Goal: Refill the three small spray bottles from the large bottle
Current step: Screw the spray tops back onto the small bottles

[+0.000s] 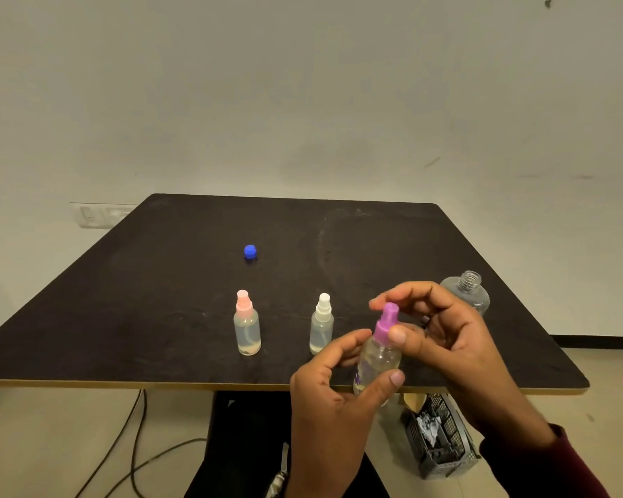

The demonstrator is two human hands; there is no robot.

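Both hands are occupied: purple-capped bottle gripped by left hand over the counter edge, its sprayer pinched by right hand; liquid could be spilled if tilted.

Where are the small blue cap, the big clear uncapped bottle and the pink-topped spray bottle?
small blue plastic cap (250, 251): head view, on its top.
large clear plastic bottle (470, 281): head view, on its open threaded neck.
small clear spray bottle with pink top (247, 327): head view, on its body.
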